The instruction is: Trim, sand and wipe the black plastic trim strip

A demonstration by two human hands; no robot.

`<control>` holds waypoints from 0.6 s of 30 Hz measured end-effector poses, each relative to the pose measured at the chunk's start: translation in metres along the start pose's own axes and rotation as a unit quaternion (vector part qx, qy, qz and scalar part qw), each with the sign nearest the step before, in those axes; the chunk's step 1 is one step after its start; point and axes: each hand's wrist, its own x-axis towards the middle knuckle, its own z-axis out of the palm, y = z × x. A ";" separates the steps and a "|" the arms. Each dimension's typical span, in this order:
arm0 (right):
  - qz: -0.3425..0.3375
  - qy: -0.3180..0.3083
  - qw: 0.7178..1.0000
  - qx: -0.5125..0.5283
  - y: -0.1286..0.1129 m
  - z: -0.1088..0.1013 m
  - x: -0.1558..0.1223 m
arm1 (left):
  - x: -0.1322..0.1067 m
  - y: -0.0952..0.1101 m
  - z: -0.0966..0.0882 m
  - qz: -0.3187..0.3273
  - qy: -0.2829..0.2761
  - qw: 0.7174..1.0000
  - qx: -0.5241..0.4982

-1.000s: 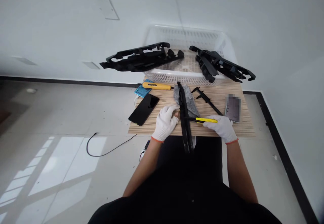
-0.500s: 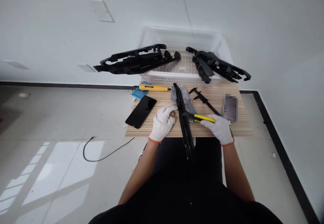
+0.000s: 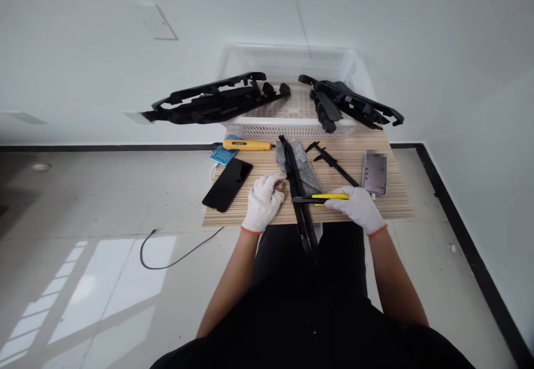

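Note:
A long, narrow black plastic part (image 3: 295, 182) lies over a grey cloth (image 3: 307, 171), its near end sticking out past the table edge above my lap. My left hand (image 3: 263, 201), in a white knit glove, has its fingers curled against the part's left side, gripping it there; the exact contact is partly hidden. In my gloved right hand (image 3: 357, 206) is a yellow and black utility knife (image 3: 329, 196), held at the handle. The knife points left, and its dark front end lies across the middle of the black part.
Behind, a white plastic basket (image 3: 287, 131) carries several black plastic parts (image 3: 217, 99), which overhang its sides. A yellow screwdriver (image 3: 248, 144), a blue packet (image 3: 224, 155) and a black phone (image 3: 228, 184) lie left. Black calipers (image 3: 331, 162) and a device with a screen (image 3: 374, 173) lie right.
The knife has swung from a slant to nearly level, and its front end has shifted down along the part towards me. My left hand keeps its place on the part.

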 end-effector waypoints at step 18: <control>0.000 -0.069 0.998 -0.006 -0.004 -0.010 -0.011 | 0.000 -0.004 0.004 0.017 0.009 1.000 0.013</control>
